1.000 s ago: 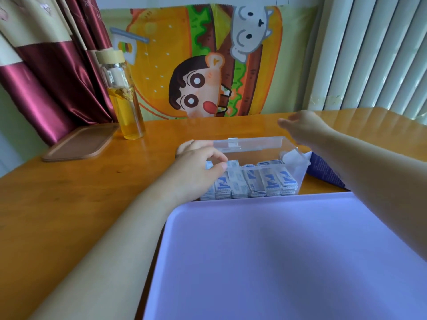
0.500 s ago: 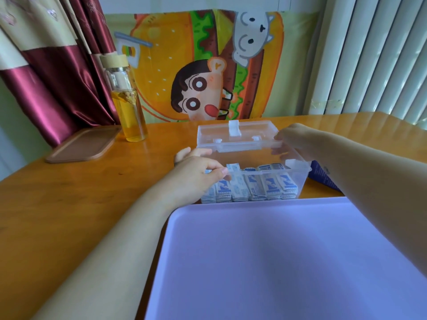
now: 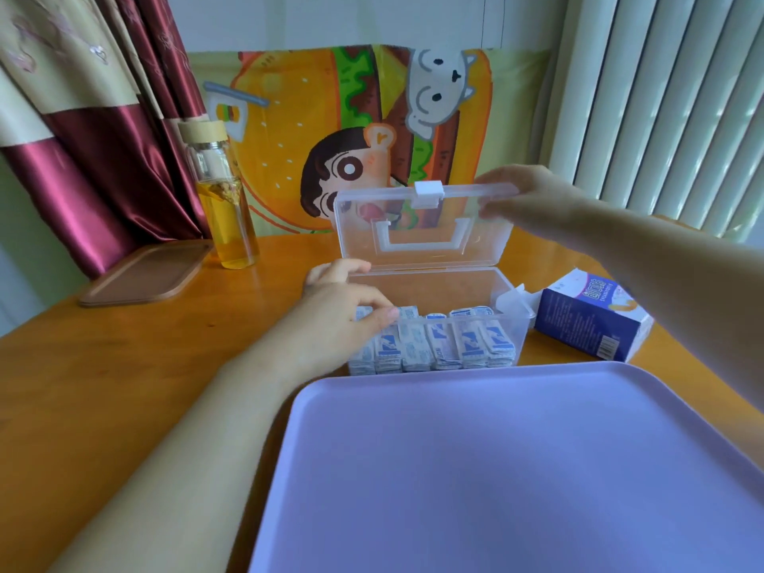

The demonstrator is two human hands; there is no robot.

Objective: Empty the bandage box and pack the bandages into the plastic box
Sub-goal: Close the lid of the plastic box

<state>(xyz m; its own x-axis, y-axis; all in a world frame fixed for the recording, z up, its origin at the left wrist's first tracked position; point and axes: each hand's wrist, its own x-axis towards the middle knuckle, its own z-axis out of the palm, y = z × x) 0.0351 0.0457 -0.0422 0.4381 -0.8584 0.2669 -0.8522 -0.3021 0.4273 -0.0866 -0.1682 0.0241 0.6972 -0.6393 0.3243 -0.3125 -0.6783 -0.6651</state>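
A clear plastic box (image 3: pixel 519 320) stands on the wooden table just beyond the tray. Several white and blue wrapped bandages (image 3: pixel 438 343) stand in a row along its near wall. Its clear lid (image 3: pixel 421 225), with a white latch on the top edge, stands nearly upright on the back hinge. My right hand (image 3: pixel 533 200) grips the lid's upper right corner. My left hand (image 3: pixel 343 312) holds the box's left near rim, fingertips touching the bandages. The blue and white bandage box (image 3: pixel 591 320) lies on its side to the right of the plastic box.
A lilac tray (image 3: pixel 516 469) fills the near table. A glass bottle of yellow liquid (image 3: pixel 225 200) and a brown tray (image 3: pixel 144 272) stand at the back left. A cartoon cloth and curtain hang behind, with blinds on the right.
My right hand reached behind the box, took the lid and swung it from lying flat behind the box up to nearly upright. My left hand stayed on the box's left rim.
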